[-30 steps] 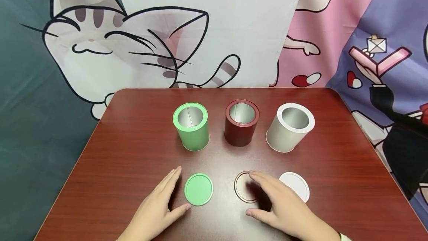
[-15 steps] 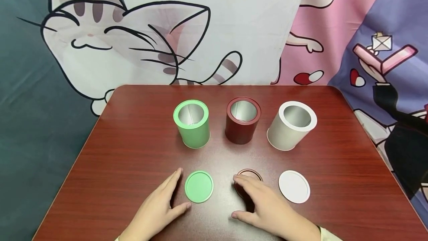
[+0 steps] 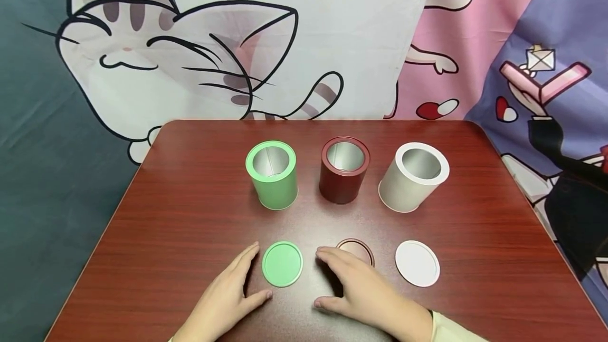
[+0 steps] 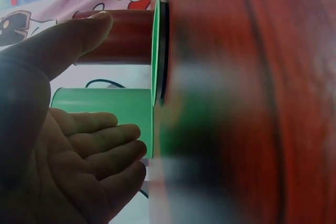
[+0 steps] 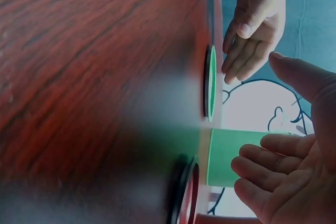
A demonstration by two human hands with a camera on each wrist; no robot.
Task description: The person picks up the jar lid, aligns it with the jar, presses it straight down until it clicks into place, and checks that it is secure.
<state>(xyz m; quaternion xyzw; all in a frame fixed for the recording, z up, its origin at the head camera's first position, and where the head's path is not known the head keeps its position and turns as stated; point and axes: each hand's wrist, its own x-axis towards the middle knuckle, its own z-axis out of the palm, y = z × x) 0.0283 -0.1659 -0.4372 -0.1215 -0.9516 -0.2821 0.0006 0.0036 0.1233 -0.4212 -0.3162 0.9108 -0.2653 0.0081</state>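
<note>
My left hand (image 3: pixel 225 292) is beside the left edge of the green lid (image 3: pixel 282 264), thumb spread from straight fingers, holding nothing. To the right of that lid, my right hand (image 3: pixel 358 286) hovers with its thumb and fingers apart, also holding nothing. It partly covers the dark red-rimmed lid (image 3: pixel 358 248). A white lid (image 3: pixel 417 263) lies flat farther right. Behind the lids stand a green can (image 3: pixel 275 186), a dark red can (image 3: pixel 342 181) and a white can (image 3: pixel 408 186), all with open tops. In the left wrist view, the straight fingers (image 4: pixel 105 140) show before the green can.
The wooden table (image 3: pixel 190 183) carries all the cans and lids, its far edge meeting a cartoon-printed cloth (image 3: pixel 332 30). A teal cloth (image 3: pixel 43 173) hangs at the left.
My right hand has moved left, from over the dark red-rimmed lid's right side toward the green lid, uncovering the white lid. My left hand stays nearly where it was.
</note>
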